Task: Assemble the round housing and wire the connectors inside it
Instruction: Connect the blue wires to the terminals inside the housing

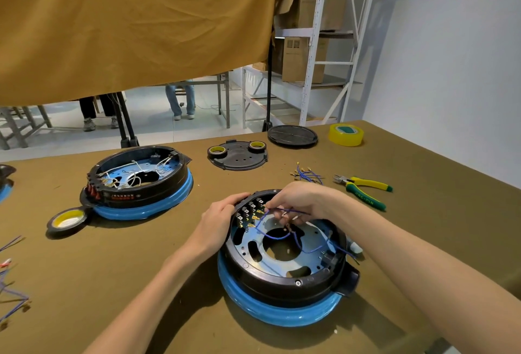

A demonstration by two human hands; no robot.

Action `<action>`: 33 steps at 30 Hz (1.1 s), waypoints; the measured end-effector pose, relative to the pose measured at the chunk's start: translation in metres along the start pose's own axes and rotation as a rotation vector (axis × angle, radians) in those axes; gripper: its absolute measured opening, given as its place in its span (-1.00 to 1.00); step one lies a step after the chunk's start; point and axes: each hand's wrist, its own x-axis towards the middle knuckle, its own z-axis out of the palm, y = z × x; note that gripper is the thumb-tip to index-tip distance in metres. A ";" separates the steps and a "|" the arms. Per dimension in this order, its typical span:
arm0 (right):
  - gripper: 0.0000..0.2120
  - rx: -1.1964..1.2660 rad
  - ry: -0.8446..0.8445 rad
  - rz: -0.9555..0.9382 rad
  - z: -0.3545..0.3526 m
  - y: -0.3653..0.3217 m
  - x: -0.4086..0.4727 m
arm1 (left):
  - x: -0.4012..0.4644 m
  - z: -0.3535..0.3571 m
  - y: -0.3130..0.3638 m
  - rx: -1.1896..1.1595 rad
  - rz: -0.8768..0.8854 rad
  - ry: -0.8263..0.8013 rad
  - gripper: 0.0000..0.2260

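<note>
A person is sitting at a brown table, wiring a round black-and-blue housing lying at the lower centre of the frame. The left hand is gripping the housing's upper left rim, steadying it. The right hand is reaching inside from the upper right, its fingers pinching a blue wire beside a row of terminals on the inner wall. This looks like the wiring step, partway along. The next move probably calls for pushing a wire's connector squarely onto a terminal. A second, wired housing is sitting at centre left; pliers and spare wires are lying at right.
</note>
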 end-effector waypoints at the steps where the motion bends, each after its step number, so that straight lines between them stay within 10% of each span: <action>1: -0.87 -0.009 0.033 0.005 0.001 0.001 0.001 | 0.000 0.000 0.001 -0.009 0.004 -0.005 -0.49; 33: -0.83 0.218 0.080 0.023 0.021 0.008 0.001 | 0.004 0.006 -0.007 -0.078 0.031 0.003 -0.64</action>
